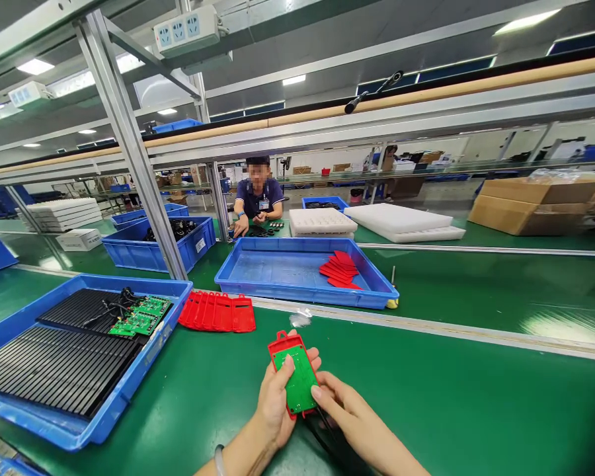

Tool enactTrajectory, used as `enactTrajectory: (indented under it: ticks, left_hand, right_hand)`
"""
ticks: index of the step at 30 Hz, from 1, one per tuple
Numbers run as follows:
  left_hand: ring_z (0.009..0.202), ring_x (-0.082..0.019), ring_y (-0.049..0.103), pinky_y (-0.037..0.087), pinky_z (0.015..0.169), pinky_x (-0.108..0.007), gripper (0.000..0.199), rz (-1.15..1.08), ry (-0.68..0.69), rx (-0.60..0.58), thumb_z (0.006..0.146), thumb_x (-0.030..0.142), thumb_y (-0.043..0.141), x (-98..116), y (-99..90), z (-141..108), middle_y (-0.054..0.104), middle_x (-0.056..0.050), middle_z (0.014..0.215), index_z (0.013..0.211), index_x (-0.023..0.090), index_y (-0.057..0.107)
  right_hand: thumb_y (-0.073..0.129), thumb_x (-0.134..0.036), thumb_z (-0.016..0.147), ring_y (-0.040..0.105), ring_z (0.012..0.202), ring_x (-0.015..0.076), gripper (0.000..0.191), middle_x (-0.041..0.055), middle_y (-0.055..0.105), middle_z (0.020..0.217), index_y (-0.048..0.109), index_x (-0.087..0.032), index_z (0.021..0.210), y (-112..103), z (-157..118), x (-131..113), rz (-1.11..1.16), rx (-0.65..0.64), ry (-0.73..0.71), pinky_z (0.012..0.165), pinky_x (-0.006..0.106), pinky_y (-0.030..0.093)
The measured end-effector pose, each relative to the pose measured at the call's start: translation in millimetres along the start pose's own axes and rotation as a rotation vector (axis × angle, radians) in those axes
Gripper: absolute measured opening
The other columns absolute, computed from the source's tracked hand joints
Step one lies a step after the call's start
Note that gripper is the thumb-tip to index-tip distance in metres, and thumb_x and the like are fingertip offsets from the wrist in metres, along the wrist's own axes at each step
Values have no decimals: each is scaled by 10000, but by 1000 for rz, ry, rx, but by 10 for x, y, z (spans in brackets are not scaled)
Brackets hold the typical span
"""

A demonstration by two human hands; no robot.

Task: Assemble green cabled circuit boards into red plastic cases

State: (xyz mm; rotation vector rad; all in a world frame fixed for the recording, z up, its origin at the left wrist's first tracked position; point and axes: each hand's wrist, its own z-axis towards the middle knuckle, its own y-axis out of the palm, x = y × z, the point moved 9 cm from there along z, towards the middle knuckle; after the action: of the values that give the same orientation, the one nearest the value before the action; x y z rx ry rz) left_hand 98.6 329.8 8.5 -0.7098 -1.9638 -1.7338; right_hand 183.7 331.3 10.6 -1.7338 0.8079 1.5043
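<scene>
A green circuit board (300, 383) lies in a red plastic housing (279, 344) with a loop at its top end. My left hand (274, 403) is closed around the housing from the left, its thumb pressed on the face of the board. At the lower right corner, my right hand (344, 404) pinches the board's edge between thumb and fingers. Black cables (322, 436) run down from the housing's lower end, partly hidden by my right hand. Behind my hands, a row of red plastic housings (217, 312) lies on the green table (451, 396).
On the left, a blue tray (86, 430) holds black slatted parts and green circuit boards (141, 316) with cables. Another blue tray (277, 291) contains red flat pieces (340, 268). A clear plastic scrap (301, 317) sits nearby. Across the bench works another person (258, 195).
</scene>
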Motion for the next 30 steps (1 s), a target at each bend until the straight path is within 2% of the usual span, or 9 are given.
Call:
enactTrajectory:
  ticks: [3,7,10,13,19,22,25,28,30]
  left_hand:
    - [1161,-311,554,387,1020,-469,704,47,-46,-36,802,385,677,-61,20,-28,656,-165,1153,1401,174,372]
    - [1167,-305,551,393,1015,-478,675,116,-92,-61,818,327,669,-48,28,-43,635,-156,1196,1406,202,363]
    - [1146,-324,564,400,1007,-489,632,139,-124,-82,790,273,696,1,46,-48,646,-180,1164,1352,150,437]
    - [1117,-338,581,415,989,-500,577,174,-102,-71,776,269,711,60,37,-51,660,-195,1125,1291,120,497]
    - [1115,-351,579,419,981,-505,680,199,-77,-89,660,182,800,42,41,-55,656,-184,1136,1273,148,508]
    - [1105,-338,588,403,997,-495,666,185,-65,-86,682,173,777,57,45,-50,655,-176,1140,1288,154,500]
    - [1100,-328,590,403,988,-497,665,153,-104,-146,722,172,727,46,115,-69,645,-161,1159,1334,188,467]
    - [1040,-328,616,430,939,-498,668,113,-157,-182,728,180,693,11,167,-98,674,-144,1065,1352,194,453]
    - [973,-316,638,454,898,-475,654,127,-134,-147,705,149,685,17,143,-91,687,-114,946,1326,179,484]
  right_hand:
    - [558,-591,796,476,608,110,476,15,582,702,644,-129,871,82,27,-17,187,-85,-10,587,248,423]
    - [661,-557,733,458,584,96,448,16,604,664,679,-117,818,101,13,-68,348,-75,-13,582,235,385]
    - [711,-525,699,467,566,83,427,24,629,659,705,-113,809,161,-19,-87,422,-126,13,578,216,371]
    - [762,-501,646,461,530,63,419,26,636,665,721,-109,785,197,-38,1,464,-120,92,548,197,349]
    - [772,-514,619,469,519,63,434,30,637,642,730,-104,754,217,-47,122,484,-83,162,541,195,365]
    - [760,-511,638,480,533,69,426,38,650,662,729,-105,765,182,-46,99,477,-71,152,551,199,390]
    - [742,-514,661,504,535,76,421,42,651,650,721,-101,742,174,-60,83,462,-86,161,554,203,410]
    - [729,-539,661,512,514,85,445,47,652,632,713,-99,725,194,-69,121,434,-94,191,542,222,430]
    - [730,-563,645,504,505,83,472,44,647,631,704,-98,726,208,-56,154,431,-87,198,543,231,438]
